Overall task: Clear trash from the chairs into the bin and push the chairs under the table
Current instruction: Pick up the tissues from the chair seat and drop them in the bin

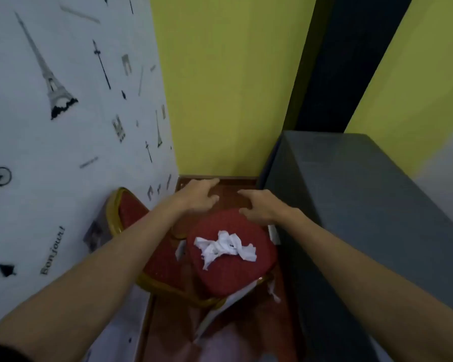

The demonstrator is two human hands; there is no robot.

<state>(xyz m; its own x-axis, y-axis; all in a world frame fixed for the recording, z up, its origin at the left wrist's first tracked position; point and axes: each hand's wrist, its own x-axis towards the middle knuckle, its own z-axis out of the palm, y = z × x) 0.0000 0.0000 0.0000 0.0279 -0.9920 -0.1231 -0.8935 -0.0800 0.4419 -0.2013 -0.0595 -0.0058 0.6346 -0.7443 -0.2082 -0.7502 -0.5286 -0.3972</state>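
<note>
A red padded chair (262, 259) with a gold frame stands between the wall and the table, its backrest (131, 212) toward the left wall. Crumpled white paper trash (224, 248) lies in the middle of the seat. My left hand (198, 195) hovers past the far edge of the seat with fingers spread and nothing in it. My right hand (259, 205) hangs over the seat's far right edge, also open and empty. Both hands are beyond the paper, not touching it. No bin is in view.
A table with a grey cloth (364, 205) fills the right side, close to the chair. A white wall with Eiffel Tower prints (63, 126) is on the left, a yellow wall (228, 87) ahead. Reddish-brown floor (228, 186) shows in the narrow gap.
</note>
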